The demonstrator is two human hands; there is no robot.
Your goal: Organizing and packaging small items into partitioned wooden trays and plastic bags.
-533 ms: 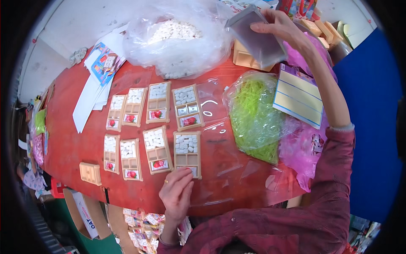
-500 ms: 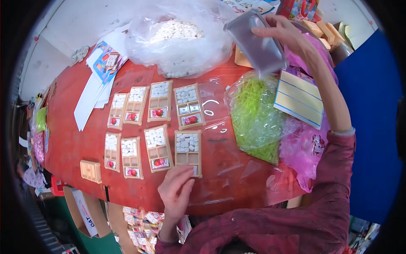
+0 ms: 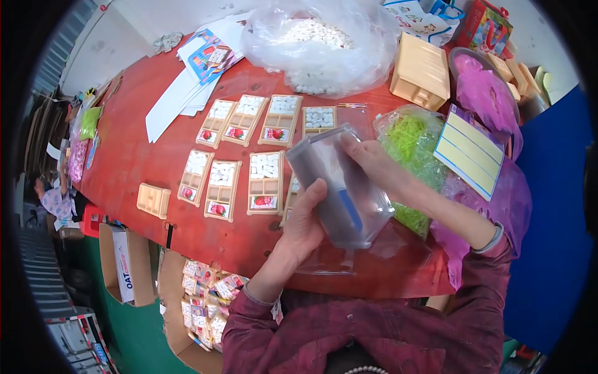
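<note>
My right hand (image 3: 374, 163) grips the upper side of a clear, greyish plastic case (image 3: 339, 209), box-shaped, tilted over the near part of the table. My left hand (image 3: 300, 219) is closed on the case's left edge, its thumb up along the side. A strip of blue shows through the plastic. Two rows of beige compartment trays (image 3: 265, 187) lie to the left, holding small white blocks and packets with strawberry pictures. The case and my left hand partly cover the rightmost trays, including one tray (image 3: 319, 118) at the back.
On the red table (image 3: 124, 168) are a big clear bag of white pieces (image 3: 324, 56), printed sheets (image 3: 180, 93), a bag of green shreds (image 3: 405, 134), a striped pad (image 3: 470, 153), pink bags and a stack of trays (image 3: 422, 71). Below left stands a carton (image 3: 177, 324) of packed sets.
The case came from the far right down toward me in my right hand. My left hand moved from the near tray onto it. The view has shifted, revealing the stacked trays at the back.
</note>
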